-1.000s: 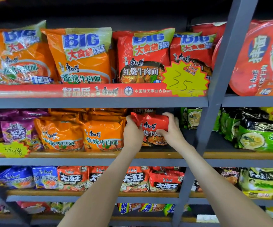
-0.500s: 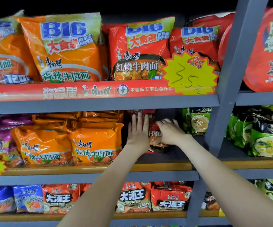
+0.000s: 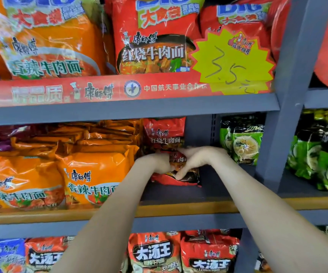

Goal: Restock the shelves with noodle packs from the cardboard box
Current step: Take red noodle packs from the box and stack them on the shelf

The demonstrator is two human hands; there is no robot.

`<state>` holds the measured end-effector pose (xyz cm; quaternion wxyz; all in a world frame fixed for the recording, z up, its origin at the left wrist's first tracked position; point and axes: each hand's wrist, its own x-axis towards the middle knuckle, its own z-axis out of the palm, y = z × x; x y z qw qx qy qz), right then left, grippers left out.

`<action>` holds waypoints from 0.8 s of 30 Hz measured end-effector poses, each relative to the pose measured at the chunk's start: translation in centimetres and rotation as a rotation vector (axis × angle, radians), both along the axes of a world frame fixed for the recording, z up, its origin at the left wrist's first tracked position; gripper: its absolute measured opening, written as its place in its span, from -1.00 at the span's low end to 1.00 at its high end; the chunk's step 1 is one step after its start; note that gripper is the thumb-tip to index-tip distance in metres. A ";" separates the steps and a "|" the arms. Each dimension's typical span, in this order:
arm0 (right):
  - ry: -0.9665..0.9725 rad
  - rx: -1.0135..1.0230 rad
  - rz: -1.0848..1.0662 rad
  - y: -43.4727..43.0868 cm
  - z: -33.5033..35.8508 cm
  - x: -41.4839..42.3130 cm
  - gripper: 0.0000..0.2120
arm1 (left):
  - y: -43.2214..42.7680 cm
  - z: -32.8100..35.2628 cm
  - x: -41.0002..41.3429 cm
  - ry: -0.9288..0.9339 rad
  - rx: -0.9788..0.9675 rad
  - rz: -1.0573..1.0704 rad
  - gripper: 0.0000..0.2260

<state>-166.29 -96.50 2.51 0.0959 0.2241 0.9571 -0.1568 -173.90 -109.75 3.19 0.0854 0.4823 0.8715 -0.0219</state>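
Both bare forearms reach up over the wooden lip of the middle shelf, whose dark board lies bare in front of and to the right of the red noodle pack. Half a second ago the left hand was flat with its fingers straight up. Now both hands sit lower and close together on the pack, which lies low on the board. The left hand curls round its left edge, and the right hand pinches its top and front, thumb down. The view has also come closer to the shelf.

The pack is glossy, crinkled film. Just behind it a 2nd red pack stands upright. Touching on the left are puffy orange packs in rows. To the right, past an open gap, stand green packs beside the grey upright post. Above the red noodle pack runs a red banner strip with a spiky yellow price star marked 3.5.
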 end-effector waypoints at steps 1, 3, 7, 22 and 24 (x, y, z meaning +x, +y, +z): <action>0.029 0.032 0.014 -0.1 0.0 0.0 0.13 | 0.1 0.0 0.0 0.003 0.010 0.012 -0.45; 0.107 0.083 0.025 -0.2 -0.2 -0.4 0.16 | 0.3 0.1 0.4 0.021 0.024 0.020 -0.38; 0.400 0.341 0.058 0.0 -1.4 -1.3 0.16 | 1.4 -0.7 -0.3 0.069 0.082 0.155 -0.16; 0.405 0.545 0.017 3.0 -4.0 -6.4 0.04 | 5.0 -4.3 -3.8 0.274 0.069 0.279 -0.29; 0.382 0.547 0.008 3.1 -4.0 -6.7 0.03 | 4.9 -4.5 -4.0 0.284 0.070 0.282 -0.28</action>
